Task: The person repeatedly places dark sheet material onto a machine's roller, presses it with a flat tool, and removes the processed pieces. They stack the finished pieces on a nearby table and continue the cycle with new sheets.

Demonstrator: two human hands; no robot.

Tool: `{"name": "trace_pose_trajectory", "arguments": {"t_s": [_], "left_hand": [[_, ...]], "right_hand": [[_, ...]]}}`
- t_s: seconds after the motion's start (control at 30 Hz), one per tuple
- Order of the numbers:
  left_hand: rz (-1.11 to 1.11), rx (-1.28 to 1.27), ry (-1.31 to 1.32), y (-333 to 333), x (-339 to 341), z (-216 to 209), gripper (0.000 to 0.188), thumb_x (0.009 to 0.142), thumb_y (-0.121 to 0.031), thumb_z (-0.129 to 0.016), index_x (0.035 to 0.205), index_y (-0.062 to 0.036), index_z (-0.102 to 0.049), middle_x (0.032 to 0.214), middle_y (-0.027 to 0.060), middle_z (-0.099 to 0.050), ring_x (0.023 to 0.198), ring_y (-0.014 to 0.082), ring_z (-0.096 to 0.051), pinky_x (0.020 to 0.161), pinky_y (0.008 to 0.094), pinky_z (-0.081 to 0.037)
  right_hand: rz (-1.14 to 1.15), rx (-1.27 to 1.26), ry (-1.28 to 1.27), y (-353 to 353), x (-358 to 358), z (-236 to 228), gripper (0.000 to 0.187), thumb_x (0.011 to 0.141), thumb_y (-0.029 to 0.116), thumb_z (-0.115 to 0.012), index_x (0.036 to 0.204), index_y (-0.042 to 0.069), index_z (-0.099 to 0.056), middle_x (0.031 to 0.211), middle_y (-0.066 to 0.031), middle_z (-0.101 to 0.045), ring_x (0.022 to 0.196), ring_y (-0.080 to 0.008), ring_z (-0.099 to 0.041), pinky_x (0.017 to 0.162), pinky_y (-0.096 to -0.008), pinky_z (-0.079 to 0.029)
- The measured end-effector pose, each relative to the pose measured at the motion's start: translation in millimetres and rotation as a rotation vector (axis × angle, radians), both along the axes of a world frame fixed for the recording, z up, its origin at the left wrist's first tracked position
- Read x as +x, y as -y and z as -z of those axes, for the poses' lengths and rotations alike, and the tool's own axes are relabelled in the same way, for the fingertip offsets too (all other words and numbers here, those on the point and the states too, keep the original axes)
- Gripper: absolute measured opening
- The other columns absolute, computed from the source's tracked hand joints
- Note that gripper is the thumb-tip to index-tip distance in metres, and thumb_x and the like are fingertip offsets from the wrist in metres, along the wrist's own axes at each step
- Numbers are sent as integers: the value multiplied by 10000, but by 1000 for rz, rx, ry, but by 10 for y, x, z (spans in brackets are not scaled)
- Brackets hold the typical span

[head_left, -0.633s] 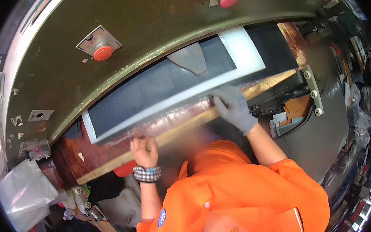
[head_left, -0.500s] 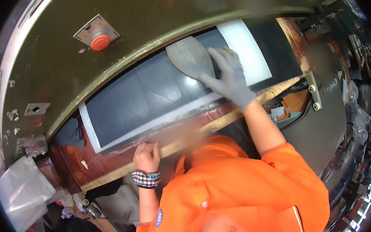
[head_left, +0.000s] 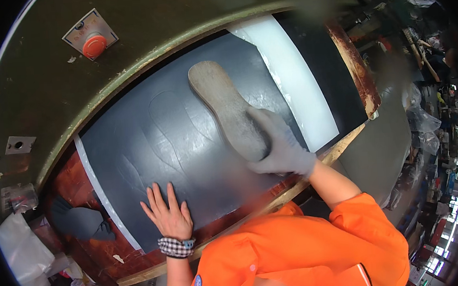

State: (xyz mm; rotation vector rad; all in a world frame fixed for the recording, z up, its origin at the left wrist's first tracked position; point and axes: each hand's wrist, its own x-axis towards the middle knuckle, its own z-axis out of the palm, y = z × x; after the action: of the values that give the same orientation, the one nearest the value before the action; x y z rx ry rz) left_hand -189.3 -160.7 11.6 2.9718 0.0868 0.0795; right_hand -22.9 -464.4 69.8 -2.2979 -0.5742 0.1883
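Observation:
A thick, grey-brown sole-shaped cutting die (head_left: 220,98) lies on a dark, shiny sheet (head_left: 131,129), its longer axis running from back left to front right. My right hand (head_left: 288,149), in a grey glove, is closed around the die's near end, with the thumb on the near side and the fingers along the right edge. My bare left hand (head_left: 170,215) rests on the sheet's near left part, fingers spread and pointing away from me. Sole-shaped outlines show in the sheet between my left hand and the die.
A white sheet (head_left: 312,101) extends beyond the dark sheet's right side. Behind stands a dark green machine body with a red push button (head_left: 94,46). A crumpled dark cloth (head_left: 79,219) sits on the red-brown board at left. Clear plastic bags (head_left: 22,248) hang farther left.
The die has come nearer me and turned, showing its full length. My left hand went from curled at the board's front edge to flat on the sheet. The dark sheet now reaches closer to me.

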Motion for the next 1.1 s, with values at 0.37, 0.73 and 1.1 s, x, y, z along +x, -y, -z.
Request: {"name": "trace_pose_trajectory", "arguments": {"t_s": [0.37, 0.73, 1.1], "left_hand": [[32, 23, -35, -13, -588, 24, 575, 916, -292, -572, 1449, -85, -509, 1572, 242, -335, 1474, 440, -268, 1185, 665, -141], [8, 21, 81, -227, -96, 26, 534, 935, -315, -527, 1418, -89, -551, 1550, 210, -394, 1457, 409, -324, 1188, 635, -161], [-243, -105, 440, -1132, 675, 68, 434, 914, -191, -656, 1320, -45, -605, 1399, 219, -526, 1323, 400, -476, 1132, 529, -332]], "right_hand": [[131, -78, 182, 115, 488, 129, 1057, 585, 288, -850, 1506, 53, -386, 1410, -277, -466, 1311, -432, -450, 1115, -464, -379], [324, 52, 345, -54, 490, 520, 992, 656, 244, -863, 1495, 33, -377, 1412, -273, -457, 1311, -432, -454, 1107, -486, -390], [436, 154, 426, -466, 1770, 155, 982, 782, 346, -823, 1505, -63, -300, 1455, -292, -434, 1341, -451, -428, 1134, -493, -348]]}}
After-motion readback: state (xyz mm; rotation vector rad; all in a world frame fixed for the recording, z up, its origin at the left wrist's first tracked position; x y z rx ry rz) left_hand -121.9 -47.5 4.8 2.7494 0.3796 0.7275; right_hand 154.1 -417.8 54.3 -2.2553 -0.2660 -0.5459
